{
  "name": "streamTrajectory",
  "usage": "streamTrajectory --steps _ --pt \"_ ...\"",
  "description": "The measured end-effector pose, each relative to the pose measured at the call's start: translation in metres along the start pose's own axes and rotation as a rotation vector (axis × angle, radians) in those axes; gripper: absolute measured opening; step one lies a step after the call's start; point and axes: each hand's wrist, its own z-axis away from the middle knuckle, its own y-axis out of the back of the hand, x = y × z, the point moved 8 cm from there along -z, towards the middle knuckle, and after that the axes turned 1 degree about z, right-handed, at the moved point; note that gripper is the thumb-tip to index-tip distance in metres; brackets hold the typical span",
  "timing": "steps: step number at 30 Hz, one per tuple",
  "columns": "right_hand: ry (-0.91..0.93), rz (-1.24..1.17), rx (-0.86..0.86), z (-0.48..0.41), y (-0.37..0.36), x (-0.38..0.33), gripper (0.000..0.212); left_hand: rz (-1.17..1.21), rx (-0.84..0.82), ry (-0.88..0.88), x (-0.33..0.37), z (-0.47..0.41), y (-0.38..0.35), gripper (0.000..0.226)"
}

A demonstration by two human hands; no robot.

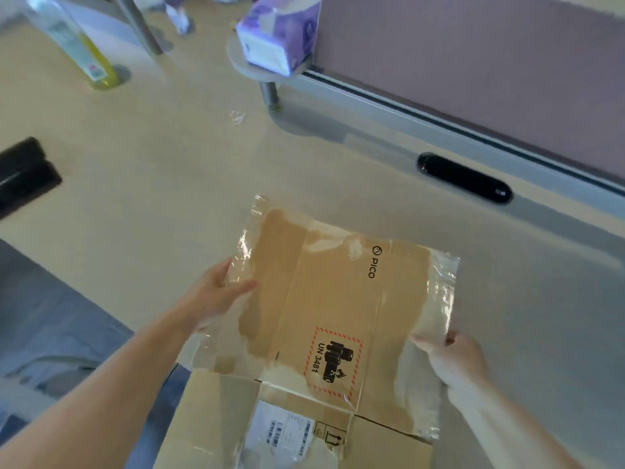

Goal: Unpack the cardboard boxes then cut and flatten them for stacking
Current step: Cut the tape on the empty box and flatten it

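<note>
Gripping the flattened box [338, 299] by its taped side edges, left hand [216, 296] thumb-over and right hand [456, 360] pinching likewise, above the table's [169, 164] near edge, probably to lay it squarely on the cardboard [216, 418] beneath.

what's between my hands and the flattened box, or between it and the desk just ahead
Nothing visible. The left hand and right hand grip the flattened box by its side edges. The desk just ahead of it is bare; the black oblong object lies off to the right.
</note>
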Motion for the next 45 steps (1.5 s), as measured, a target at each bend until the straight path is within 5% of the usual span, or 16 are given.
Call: streamTrajectory --steps 9,16,26,35,45 --pt "0.362 -0.031 -0.322 0.062 -0.042 -0.053 0.018 0.253 0.407 0.092 -0.051 0.159 0.043 0.024" --pt "0.599 0.142 -0.502 0.158 -0.081 -0.085 0.028 0.396 0.741 0.145 -0.108 0.325 0.076 0.019" --pt "1.023 0.343 -0.837 0.407 -0.168 -0.113 0.022 0.609 1.250 0.167 -0.209 0.599 0.107 0.018" --pt "1.327 0.462 -0.987 0.624 -0.187 -0.025 0.012 0.763 1.487 0.095 -0.313 0.800 0.085 0.021" --pt "1.414 0.503 -0.971 0.783 -0.208 0.114 0.050 0.773 1.601 0.064 -0.416 0.992 0.078 0.019"
